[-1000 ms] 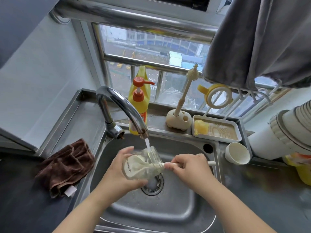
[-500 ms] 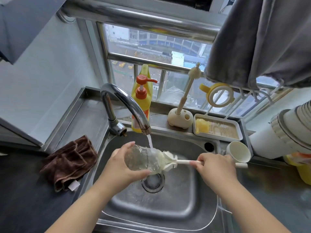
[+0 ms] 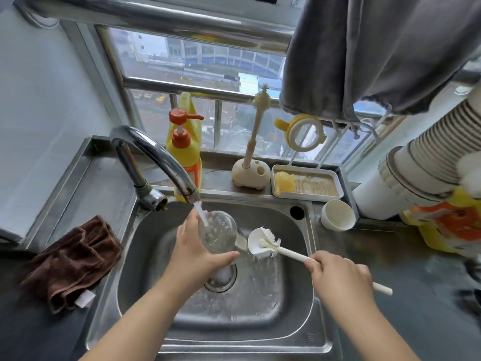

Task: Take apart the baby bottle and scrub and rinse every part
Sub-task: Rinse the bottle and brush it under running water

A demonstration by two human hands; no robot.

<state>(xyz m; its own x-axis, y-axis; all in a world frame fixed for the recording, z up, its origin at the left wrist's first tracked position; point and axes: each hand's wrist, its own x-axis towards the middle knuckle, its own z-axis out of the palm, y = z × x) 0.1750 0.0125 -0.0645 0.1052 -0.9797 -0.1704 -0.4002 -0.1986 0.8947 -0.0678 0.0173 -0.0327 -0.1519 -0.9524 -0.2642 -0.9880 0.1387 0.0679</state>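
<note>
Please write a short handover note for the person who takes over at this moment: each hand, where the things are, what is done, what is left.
Left hand grips the clear bottle body under the running faucet, over the sink.
Right hand grips the handle of the bottle brush; its head is outside the bottle, beside its mouth.
Done: bottle is taken apart; a yellow ring hangs on the rack.
Left: finish rinsing the body, then the other parts; whether those are already washed cannot be told.

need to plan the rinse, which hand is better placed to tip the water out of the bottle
Left. The left hand already grips the bottle under the tap stream, over the sink. The right hand is occupied holding the brush, which is outside the bottle.
</note>
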